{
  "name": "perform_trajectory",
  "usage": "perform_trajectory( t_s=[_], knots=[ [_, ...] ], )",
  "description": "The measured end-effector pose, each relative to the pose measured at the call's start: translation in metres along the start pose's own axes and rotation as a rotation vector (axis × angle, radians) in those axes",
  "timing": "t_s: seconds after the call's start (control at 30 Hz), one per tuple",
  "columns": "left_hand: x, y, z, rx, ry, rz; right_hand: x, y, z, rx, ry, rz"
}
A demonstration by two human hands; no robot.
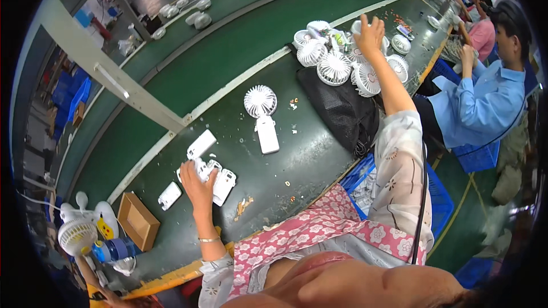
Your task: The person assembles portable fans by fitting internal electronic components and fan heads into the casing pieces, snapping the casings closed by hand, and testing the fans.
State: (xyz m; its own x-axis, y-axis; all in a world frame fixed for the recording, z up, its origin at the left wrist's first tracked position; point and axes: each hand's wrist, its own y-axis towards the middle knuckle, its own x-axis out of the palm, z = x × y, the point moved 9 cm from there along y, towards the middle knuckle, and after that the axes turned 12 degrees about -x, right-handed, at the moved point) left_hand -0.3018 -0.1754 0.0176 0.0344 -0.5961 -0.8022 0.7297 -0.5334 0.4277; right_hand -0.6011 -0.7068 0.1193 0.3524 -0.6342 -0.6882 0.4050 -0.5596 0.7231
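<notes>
You have the green bench (314, 162) spread out below you. At its far right, white mini fans (334, 68) are heaped, within reach of your right arm. Some of them rest on a black mesh bag (337, 105), which probably cushions them from the hard top. An open cardboard box (138, 219) sits at the left, out of your middle space. One fan (264, 122) lies alone in mid-bench, grille far and handle near, likely kept apart for easy access. Your right hand (372, 37) is at the heap, fingers raised beside a white part; you can't tell from here whether it is pinched. Your left hand (198, 188) curves over white housings (224, 187) at the left, thumb spread from the fingers; whether it grips is unclear. The housings lie close together, perhaps so one hand covers them. Small tan scraps (244, 208) lie to their right, nearer you.
</notes>
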Motion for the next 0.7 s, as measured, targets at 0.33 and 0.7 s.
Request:
perform_trajectory(
  t_s=[0.33,0.7],
  knots=[
    [0.004,0.017,0.021,-0.152,-0.126,-0.175,-0.026,-0.081,-0.256,-0.316,0.661,-0.68],
    [0.034,-0.018,0.078,-0.482,-1.198,-0.558,-0.063,-0.125,-0.337,-0.209,1.858,-0.394]
  ],
)
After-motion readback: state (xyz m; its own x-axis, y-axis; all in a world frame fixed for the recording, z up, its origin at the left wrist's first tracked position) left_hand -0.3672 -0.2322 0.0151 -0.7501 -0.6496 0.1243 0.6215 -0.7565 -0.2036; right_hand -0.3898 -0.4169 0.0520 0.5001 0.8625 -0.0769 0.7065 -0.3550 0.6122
